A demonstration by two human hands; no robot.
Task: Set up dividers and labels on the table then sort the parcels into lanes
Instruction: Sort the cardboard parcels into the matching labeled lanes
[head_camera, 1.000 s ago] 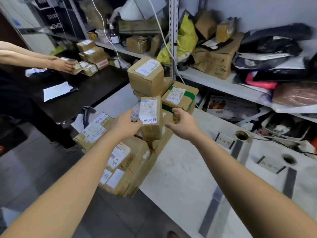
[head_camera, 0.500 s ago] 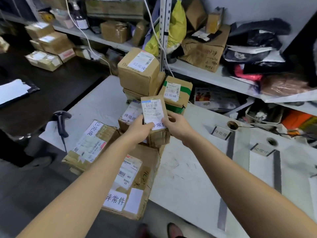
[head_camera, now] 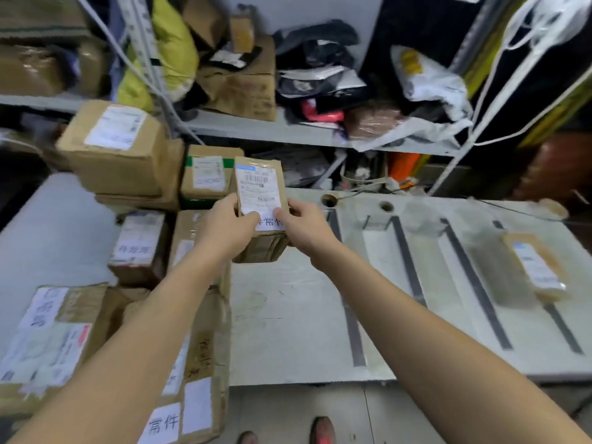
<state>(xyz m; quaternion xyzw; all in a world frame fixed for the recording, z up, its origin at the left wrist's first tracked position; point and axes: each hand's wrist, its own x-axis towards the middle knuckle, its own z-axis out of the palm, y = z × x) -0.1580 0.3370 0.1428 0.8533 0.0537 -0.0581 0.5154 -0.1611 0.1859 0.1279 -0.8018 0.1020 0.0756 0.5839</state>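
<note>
Above the near-left part of the pale table (head_camera: 288,318), in the head view, a small parcel (head_camera: 260,174) of brown card is held up off the surface, tilted with its label face toward the camera. The left hand (head_camera: 229,230) grips its left side and the right hand (head_camera: 304,227) grips its right side, both with curled fingers and thumbs pressed on the white slip at the foot of the label, so part of the printed characters is covered. To the left, the unsorted pile of parcels (head_camera: 128,152) stands stacked on and beside the table, several carrying similar white slips. To the right, dark divider strips (head_camera: 408,264) run across the tabletop and mark out lanes; whatever labels sit at their far ends are too blurred to read. One flat parcel (head_camera: 535,270) lies in a lane well to the right, beside a strip. A cluttered shelf (head_camera: 256,129) runs behind the table. The dividers look already laid, so the sorting seems to be the step in hand, with this parcel just being checked. The next move likely calls for reading its slip, matching it to a lane, carrying it rightward over the strips and setting it down flat between two of them without shifting a strip.
</note>
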